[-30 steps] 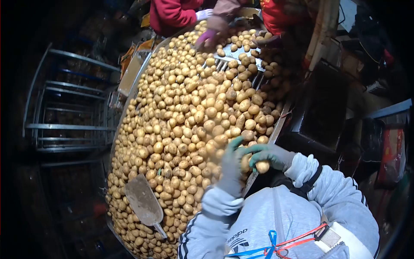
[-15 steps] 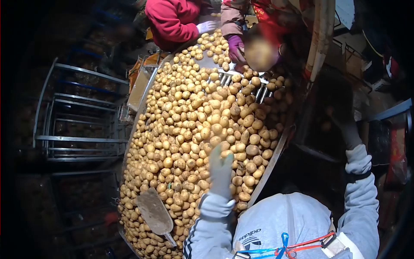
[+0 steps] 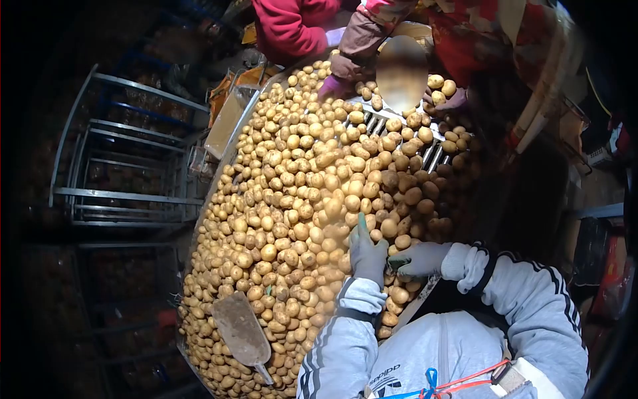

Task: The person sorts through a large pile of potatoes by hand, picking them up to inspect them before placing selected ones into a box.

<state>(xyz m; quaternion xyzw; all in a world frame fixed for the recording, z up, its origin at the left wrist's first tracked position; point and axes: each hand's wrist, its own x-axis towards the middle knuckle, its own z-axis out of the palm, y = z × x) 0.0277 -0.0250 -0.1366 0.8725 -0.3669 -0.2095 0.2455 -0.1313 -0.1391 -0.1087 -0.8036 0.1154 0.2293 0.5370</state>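
Resting on small round yellow-brown potatoes (image 3: 299, 193): grey-gloved left hand (image 3: 367, 251) flat, fingers extended; grey-gloved right hand (image 3: 417, 259) curled, contents unclear. Likely firm, light, dusty; cup around belly.

Underside of right hand (image 3: 420, 259) hidden against potatoes (image 3: 299, 193), grip unclear; beyond left hand (image 3: 367, 254) two co-workers (image 3: 292, 23) cut off at top edge; right of both hands, all lost in dark; sleeves (image 3: 345, 346) run off bottom edge.
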